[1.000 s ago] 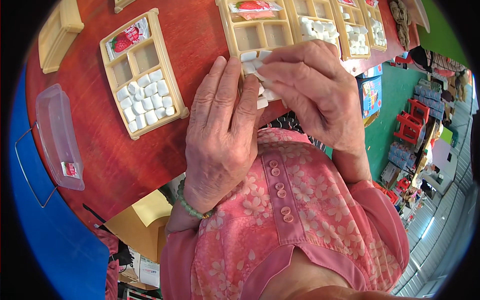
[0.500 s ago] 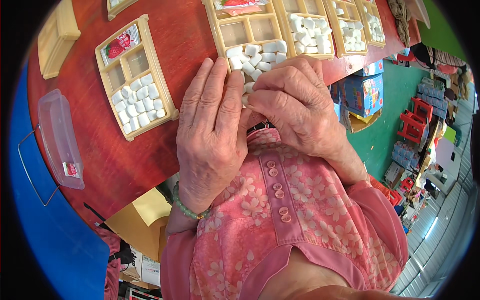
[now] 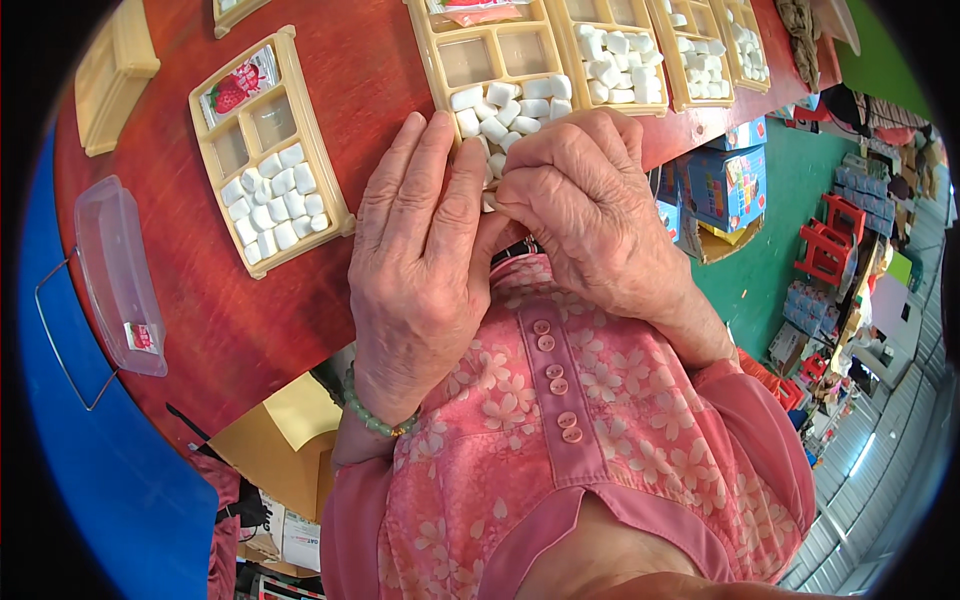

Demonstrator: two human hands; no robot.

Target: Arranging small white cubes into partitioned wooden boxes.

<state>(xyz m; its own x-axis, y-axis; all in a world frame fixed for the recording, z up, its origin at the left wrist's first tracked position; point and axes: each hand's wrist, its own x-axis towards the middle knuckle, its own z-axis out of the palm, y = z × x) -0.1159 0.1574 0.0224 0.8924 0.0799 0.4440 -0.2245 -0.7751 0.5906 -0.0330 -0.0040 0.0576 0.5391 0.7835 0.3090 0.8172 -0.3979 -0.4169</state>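
Observation:
A beige compartment tray (image 3: 429, 62) lies in front of me at the table's near edge. Its large near section holds white marshmallows (image 3: 501, 112). Along the tray's left side rests my left hand (image 3: 420, 245), fingers stretched out and its thumb close to the right fingertips. Bent over the near right corner of the marshmallows is my right hand (image 3: 600, 205). Its thumb and index finger are pinched together; whatever they hold is hidden. Between both hands, the near end of the tray is mostly covered. A pinkish packet (image 3: 480, 12) sits in the tray's far section.
To the left, another beige tray (image 3: 345, 222) holds marshmallows and a strawberry-printed sachet (image 3: 240, 88). Several filled trays stand far right. Stacked beige trays (image 3: 115, 75) and a clear plastic lid (image 3: 118, 270) lie at far left. A blue box (image 3: 725, 190) stands beyond the table's right edge.
Both hands have shifted very slightly, the right one a little leftward. The marshmallows and the tray before me sit a touch differently. My left fingers stay stretched out.

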